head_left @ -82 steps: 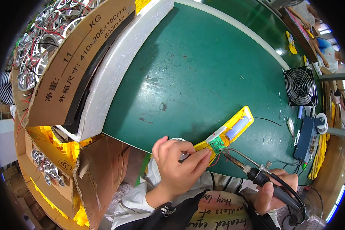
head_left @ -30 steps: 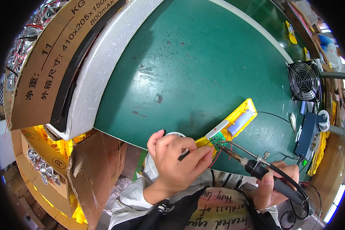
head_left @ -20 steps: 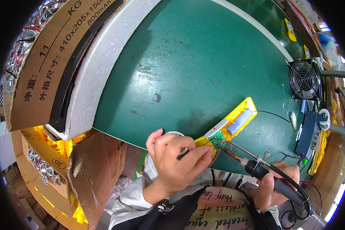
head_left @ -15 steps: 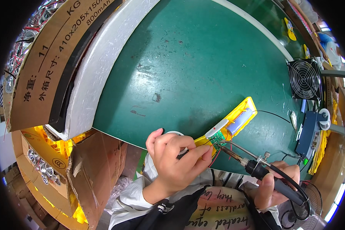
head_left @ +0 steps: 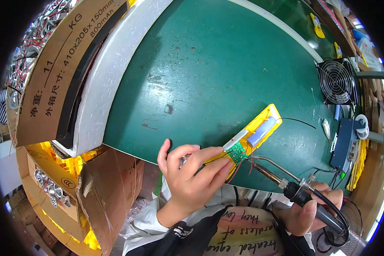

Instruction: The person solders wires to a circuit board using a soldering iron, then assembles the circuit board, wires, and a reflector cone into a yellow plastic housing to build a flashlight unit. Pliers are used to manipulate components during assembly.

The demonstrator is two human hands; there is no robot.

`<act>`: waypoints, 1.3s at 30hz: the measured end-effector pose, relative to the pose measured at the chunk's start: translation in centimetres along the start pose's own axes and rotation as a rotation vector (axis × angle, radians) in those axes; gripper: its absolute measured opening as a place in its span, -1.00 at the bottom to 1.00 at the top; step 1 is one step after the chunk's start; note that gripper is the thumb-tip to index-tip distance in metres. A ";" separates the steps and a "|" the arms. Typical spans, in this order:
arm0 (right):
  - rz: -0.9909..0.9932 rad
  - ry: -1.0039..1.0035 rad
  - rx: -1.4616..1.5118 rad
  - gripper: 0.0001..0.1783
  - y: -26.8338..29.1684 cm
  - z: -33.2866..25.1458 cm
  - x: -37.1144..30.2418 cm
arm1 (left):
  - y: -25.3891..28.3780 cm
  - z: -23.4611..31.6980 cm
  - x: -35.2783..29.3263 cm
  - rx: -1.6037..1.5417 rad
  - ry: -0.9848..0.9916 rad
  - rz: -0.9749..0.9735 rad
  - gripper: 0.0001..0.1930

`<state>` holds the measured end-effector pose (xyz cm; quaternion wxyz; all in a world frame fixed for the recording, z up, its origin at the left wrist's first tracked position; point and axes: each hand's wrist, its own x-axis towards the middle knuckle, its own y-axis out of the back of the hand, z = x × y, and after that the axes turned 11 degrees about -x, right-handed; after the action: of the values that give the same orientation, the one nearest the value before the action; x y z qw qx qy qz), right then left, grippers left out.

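Note:
My left hand (head_left: 196,175) grips the near end of a yellow plastic housing (head_left: 272,112), which slants over the front edge of the green table. Inside the housing lie a blue cylindrical battery (head_left: 261,131) and a green circuit board (head_left: 236,152), with thin red and black wires running from them. My thumb and fingertips are pressed together close to the board; whether they also pinch a wire is hidden. In my right hand (head_left: 313,209) is a soldering iron (head_left: 296,193) with a curved metal feed tube (head_left: 273,162) clamped alongside. Its tip is just right of the board, seemingly apart from it.
A cardboard box (head_left: 51,81) and a white foam edge (head_left: 111,72) border the left side. Below them stands an open carton (head_left: 111,183) with yellow parts. At the right are a black fan (head_left: 337,81), a dark blue box-shaped unit (head_left: 344,144) and a solder spool (head_left: 362,126).
The soldering iron has drawn back rightward from the circuit board. My left fingers have shifted slightly along the housing, and the housing sits a little farther left in view.

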<state>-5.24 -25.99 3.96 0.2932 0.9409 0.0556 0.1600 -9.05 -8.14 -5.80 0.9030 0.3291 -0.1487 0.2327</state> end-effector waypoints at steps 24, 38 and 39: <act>0.573 -0.088 0.102 -0.72 6.3 10.4 -1.1 | -0.7 6.1 13.1 0.343 0.076 -0.650 -0.60; 0.622 -0.203 0.032 -0.77 8.1 13.3 2.6 | -20.5 -5.9 44.5 0.548 0.024 -0.364 -0.54; 0.638 -0.207 0.026 -0.77 8.3 13.7 2.9 | -21.3 -5.5 45.1 0.615 0.138 -0.412 -0.52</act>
<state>2.16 -39.56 -1.19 0.2204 0.9259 -0.2696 0.1466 40.89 -4.30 -2.05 0.7978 0.5915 0.0587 0.1014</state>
